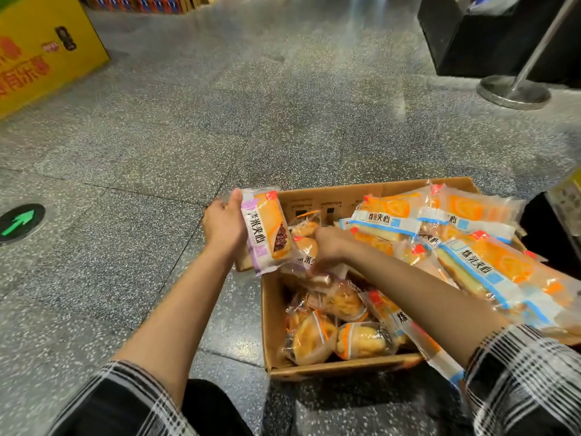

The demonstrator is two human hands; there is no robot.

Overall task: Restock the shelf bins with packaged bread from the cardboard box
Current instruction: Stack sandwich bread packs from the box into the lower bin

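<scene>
An open cardboard box [272, 313] stands on the floor, full of packaged bread. My left hand [224, 223] grips a stack of purple-labelled bread packs [267, 229] just above the box's left rim. My right hand [328, 247] reaches down into the box and touches another purple-labelled pack [306, 261]; its fingers are blurred and partly hidden. Blue-striped orange bread packs [490, 272] are heaped on the box's right side. Small clear bags of rolls [336, 335] fill the near part of the box.
The speckled grey floor [220, 121] stretches ahead. A yellow display box [41, 51] stands far left, a metal stanchion base [514, 91] and a black cabinet [490, 36] far right. A green arrow marker [20, 223] is set in the floor at left.
</scene>
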